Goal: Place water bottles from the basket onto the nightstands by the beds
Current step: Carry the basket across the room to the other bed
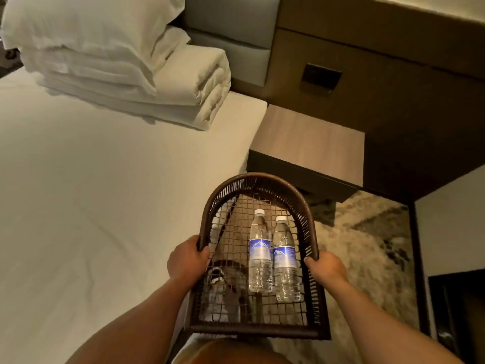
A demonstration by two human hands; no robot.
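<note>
I hold a dark brown woven basket [265,181] in front of me, level, by its two side rims. My left hand [186,260] grips the left rim and my right hand [325,266] grips the right rim. Two clear water bottles with white caps and blue labels lie side by side on the basket's open mesh floor: the left bottle [260,249] and the right bottle [285,261]. Just beyond the basket stands a wooden nightstand [309,139], its top bare, beside the bed [105,185].
A folded white duvet [147,82] with a pillow [86,22] on top lies at the head of the bed. A dark wood wall panel with a black switch plate [320,76] is behind the nightstand. Patterned carpet [367,240] covers the floor on the right.
</note>
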